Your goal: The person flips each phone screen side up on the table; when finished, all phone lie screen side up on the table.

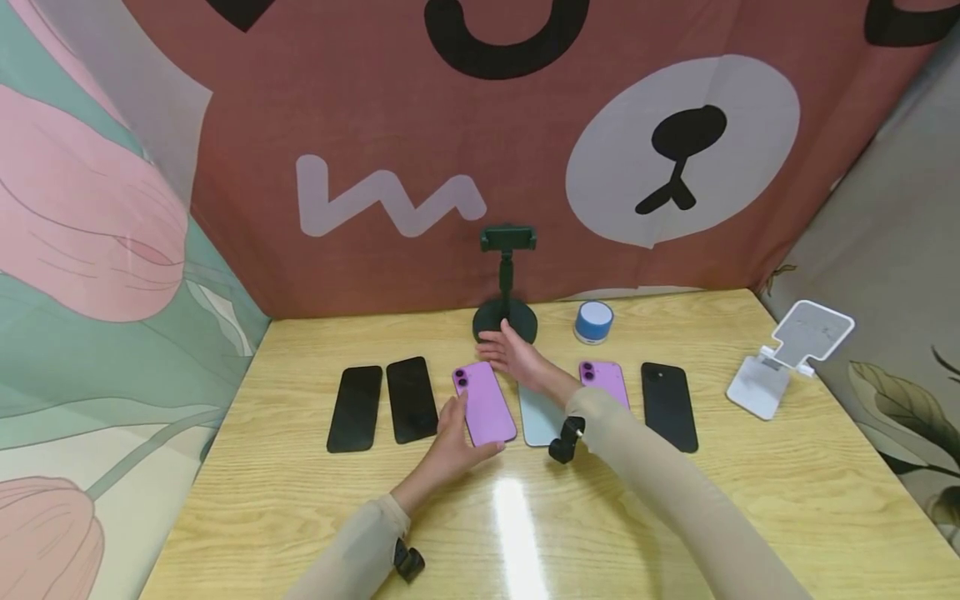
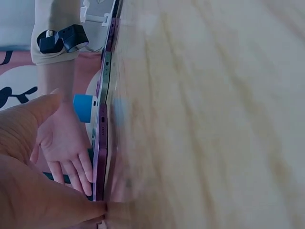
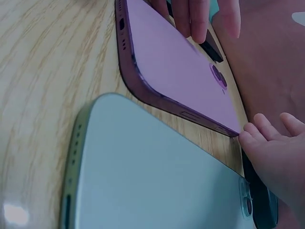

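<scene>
A purple phone (image 1: 489,408) lies back up on the wooden table, its camera lenses at the far left corner. My left hand (image 1: 450,450) is at its left side, fingertips right at the edge and thumb stretched along the near end. The right hand (image 1: 522,360) hovers above the far end of a pale blue phone (image 1: 537,419), fingers extended leftward and thumb raised. Its palm and spread fingers show in the left wrist view. Between the purple phone (image 3: 176,67) and the pale blue phone (image 3: 152,167) runs a narrow strip of table.
Two black phones (image 1: 412,400) lie to the left. Right of the pale blue phone are another purple phone (image 1: 606,382) and a dark phone (image 1: 670,407). Behind stand a black phone holder (image 1: 507,275) and a blue-white cylinder (image 1: 594,323). A white folding stand (image 1: 787,358) is far right.
</scene>
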`<action>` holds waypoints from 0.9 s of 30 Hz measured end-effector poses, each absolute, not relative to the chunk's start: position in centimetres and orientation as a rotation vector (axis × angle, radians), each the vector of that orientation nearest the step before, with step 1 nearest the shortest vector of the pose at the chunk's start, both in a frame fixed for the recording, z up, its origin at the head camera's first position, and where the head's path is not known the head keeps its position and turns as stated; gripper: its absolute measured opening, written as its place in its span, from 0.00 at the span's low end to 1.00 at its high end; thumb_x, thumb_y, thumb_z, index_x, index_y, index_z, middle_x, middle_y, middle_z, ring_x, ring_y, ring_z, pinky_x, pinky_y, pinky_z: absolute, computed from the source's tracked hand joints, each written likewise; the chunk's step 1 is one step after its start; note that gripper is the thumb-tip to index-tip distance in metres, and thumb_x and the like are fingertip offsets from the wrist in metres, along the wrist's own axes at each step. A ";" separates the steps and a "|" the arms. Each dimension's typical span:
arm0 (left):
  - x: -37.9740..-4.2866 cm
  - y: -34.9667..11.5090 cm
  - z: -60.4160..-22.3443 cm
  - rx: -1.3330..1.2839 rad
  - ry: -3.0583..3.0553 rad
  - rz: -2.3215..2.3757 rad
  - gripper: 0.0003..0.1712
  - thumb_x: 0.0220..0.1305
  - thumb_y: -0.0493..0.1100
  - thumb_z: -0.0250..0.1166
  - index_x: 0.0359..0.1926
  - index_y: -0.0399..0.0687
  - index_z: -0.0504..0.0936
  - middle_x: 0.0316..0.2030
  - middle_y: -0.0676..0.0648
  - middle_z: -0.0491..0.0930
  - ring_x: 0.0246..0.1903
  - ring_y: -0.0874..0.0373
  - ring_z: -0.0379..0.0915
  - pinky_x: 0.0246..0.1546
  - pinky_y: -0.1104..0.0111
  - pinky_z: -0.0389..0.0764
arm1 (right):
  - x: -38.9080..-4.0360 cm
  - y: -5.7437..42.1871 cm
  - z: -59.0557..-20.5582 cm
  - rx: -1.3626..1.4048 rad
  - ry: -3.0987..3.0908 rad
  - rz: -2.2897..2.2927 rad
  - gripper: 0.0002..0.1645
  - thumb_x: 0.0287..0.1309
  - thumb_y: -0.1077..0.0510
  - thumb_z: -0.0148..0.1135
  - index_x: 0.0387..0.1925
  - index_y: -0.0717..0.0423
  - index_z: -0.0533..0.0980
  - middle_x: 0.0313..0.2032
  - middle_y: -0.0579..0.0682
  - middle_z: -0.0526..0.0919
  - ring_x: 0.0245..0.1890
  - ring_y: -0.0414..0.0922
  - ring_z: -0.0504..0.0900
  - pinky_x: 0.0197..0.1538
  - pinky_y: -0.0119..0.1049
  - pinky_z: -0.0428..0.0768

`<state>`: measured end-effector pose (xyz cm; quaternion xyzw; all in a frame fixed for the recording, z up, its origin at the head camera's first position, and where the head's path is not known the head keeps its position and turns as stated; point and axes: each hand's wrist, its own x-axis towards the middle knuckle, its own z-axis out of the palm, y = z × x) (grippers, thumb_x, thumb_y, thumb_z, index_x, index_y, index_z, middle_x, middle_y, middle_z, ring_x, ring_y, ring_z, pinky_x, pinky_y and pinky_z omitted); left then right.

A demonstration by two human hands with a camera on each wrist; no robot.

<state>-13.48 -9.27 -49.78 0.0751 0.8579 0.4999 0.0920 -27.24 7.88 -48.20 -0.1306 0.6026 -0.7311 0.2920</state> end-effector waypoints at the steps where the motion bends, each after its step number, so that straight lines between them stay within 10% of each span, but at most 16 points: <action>1: -13.5 -9.2 -49.7 0.222 2.545 1.473 0.62 0.48 0.50 0.74 0.72 0.34 0.43 0.68 0.24 0.39 0.67 0.29 0.39 0.60 0.40 0.56 | -27.2 7.9 -48.0 -0.347 1.601 -1.945 0.42 0.72 0.40 0.14 0.71 0.70 0.43 0.68 0.72 0.49 0.69 0.63 0.48 0.70 0.51 0.44; 13: -13.7 -8.6 -49.6 0.274 2.594 1.212 0.66 0.45 0.48 0.76 0.71 0.28 0.41 0.69 0.23 0.34 0.69 0.32 0.27 0.66 0.42 0.40 | -27.2 7.8 -48.4 -0.366 1.694 -1.829 0.44 0.71 0.37 0.16 0.71 0.68 0.45 0.68 0.69 0.53 0.70 0.59 0.48 0.71 0.48 0.45; 27: -13.6 -7.9 -49.3 0.320 2.699 1.034 0.54 0.50 0.40 0.73 0.70 0.29 0.50 0.67 0.21 0.38 0.67 0.28 0.31 0.65 0.42 0.45 | -27.0 7.6 -48.3 -0.331 1.777 -1.746 0.42 0.73 0.39 0.21 0.69 0.69 0.52 0.66 0.69 0.60 0.69 0.56 0.54 0.71 0.46 0.46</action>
